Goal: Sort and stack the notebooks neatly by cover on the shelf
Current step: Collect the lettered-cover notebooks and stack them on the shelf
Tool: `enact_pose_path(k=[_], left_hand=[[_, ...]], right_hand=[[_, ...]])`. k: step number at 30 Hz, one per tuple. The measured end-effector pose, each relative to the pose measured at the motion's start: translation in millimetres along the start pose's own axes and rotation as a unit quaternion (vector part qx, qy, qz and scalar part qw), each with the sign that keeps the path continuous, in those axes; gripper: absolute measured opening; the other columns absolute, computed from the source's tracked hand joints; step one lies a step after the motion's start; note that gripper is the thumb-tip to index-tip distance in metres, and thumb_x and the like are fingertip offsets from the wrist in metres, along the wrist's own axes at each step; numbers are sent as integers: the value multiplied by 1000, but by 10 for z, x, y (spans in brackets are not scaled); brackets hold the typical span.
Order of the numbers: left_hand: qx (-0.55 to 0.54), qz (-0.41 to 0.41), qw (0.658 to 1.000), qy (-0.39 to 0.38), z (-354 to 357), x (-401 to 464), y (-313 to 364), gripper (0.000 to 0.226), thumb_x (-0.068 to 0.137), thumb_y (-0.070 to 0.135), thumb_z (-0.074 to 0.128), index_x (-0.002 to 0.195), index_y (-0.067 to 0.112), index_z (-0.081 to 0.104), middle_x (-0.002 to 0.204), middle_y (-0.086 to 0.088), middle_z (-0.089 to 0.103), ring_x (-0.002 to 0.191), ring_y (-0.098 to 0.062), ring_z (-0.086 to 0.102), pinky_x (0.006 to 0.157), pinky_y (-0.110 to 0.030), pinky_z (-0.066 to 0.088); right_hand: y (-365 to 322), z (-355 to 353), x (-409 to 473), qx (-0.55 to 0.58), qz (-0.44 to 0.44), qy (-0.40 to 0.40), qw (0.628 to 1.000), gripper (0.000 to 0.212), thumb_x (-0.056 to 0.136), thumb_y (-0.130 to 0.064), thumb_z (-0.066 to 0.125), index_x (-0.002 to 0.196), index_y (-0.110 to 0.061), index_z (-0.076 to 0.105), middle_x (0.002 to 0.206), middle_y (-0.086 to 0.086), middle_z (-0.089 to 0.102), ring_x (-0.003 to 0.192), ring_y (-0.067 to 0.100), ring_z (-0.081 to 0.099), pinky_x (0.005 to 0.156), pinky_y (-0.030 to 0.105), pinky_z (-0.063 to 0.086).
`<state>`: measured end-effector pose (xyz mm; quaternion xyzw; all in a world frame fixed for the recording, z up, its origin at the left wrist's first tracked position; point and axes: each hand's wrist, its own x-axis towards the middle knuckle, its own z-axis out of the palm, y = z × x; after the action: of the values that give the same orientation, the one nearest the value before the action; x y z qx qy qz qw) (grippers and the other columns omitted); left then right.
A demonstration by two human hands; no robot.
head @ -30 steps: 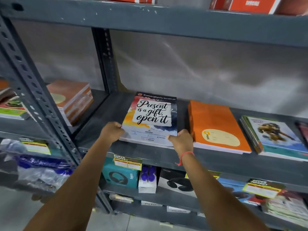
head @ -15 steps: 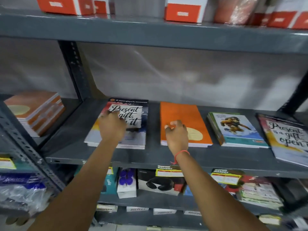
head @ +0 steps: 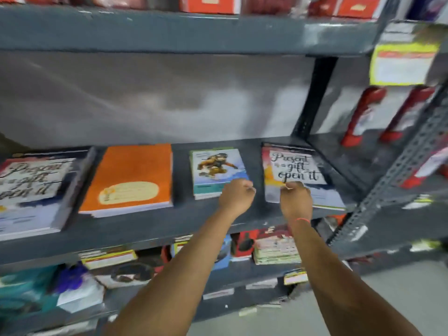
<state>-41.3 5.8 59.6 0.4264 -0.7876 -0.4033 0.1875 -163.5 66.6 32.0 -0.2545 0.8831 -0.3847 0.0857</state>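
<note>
Four notebook piles lie flat on the grey middle shelf (head: 145, 229). From the left: a "Present is a gift" stack (head: 31, 190), an orange stack (head: 132, 178), a small teal stack with a cartoon figure (head: 214, 166), and a second "Present is a gift" pile (head: 297, 170) at the right end. My left hand (head: 236, 196) hovers with curled fingers over the teal stack's front right corner. My right hand (head: 295, 200), a red thread on its wrist, covers the front left corner of the right pile. Neither hand clearly grips anything; the frame is blurred.
A dark upright post (head: 312, 98) stands just behind the right pile. Red boxes (head: 211, 4) line the shelf above. Packaged goods and price tags (head: 109, 258) fill the shelf below. A perforated rack post (head: 397, 170) and another shelf unit stand to the right.
The view and both hands have swung right along the shelf, from the left "Present" stack and orange stack to the teal stack and the right "Present" pile.
</note>
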Motion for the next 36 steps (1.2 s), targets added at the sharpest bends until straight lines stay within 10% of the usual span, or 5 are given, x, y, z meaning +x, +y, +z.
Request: enact_pose_path(k=[7,15,19,26,36], left_hand=[[34,-65,996,-54,695,141,273,31,89,13,46,111,-3,59,121,-20,62,110,-33,57,93,-38,47],[-2,-140,990,34,862,260,340,31,89,6,42,117,2,54,124,-16,60,112,-31,56,81,-32,44],[-68,-203,976,42,891,341,300,35,90,4,43,124,0,47,130,-18,54,115,-31,53,74,-28,37],[-184,-237,953,41,861,419,257,21,85,-4,47,69,7,57,73,-7,55,83,-27,52,68,-27,38],[-169,-151,971,71,561,329,476,39,80,-5,48,50,15,33,60,-5,38,68,-23,39,54,-26,29]], right_hand=[[772,-472,443,-144,44,-10,989,40,93,-25,38,126,-6,49,138,23,41,126,39,38,104,47,34],[1067,-664,721,-6,128,-25,991,23,80,-9,60,94,9,62,96,25,64,93,34,61,69,28,37],[1141,-726,797,119,225,-77,964,26,83,-10,59,60,-11,46,61,5,44,52,18,41,49,24,42],[1229,-777,759,229,277,-51,932,43,77,5,57,43,-12,36,28,-1,34,23,12,26,26,13,23],[1058,-691,706,195,235,-4,952,17,72,-13,71,72,-9,54,59,4,46,52,21,42,56,30,39]])
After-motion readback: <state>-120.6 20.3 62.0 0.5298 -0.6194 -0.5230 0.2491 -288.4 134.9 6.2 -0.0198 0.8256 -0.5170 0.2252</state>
